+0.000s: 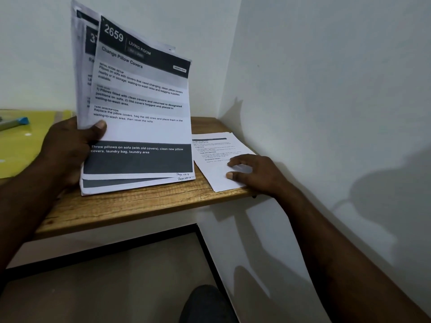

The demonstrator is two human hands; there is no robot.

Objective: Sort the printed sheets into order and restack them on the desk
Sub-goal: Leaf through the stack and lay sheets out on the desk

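Note:
My left hand (70, 148) grips a fanned bundle of printed sheets (140, 108), held upright above the wooden desk (121, 206), thumb on the front page. That front sheet reads "2659 Living Room, Change Pillow Covers" and is marked "Page No 4" by hand at the bottom corner; another sheet behind it shows a handwritten page mark too. A single printed sheet (217, 155) lies flat at the desk's right end, near the wall. My right hand (251, 173) rests on that sheet with fingers spread and pressing down.
A yellow-green folder (21, 145) lies on the desk at the far left, with a pen with a blue cap (14, 123) on it. White walls close in behind and on the right. The desk's front edge and black frame (140, 238) run below.

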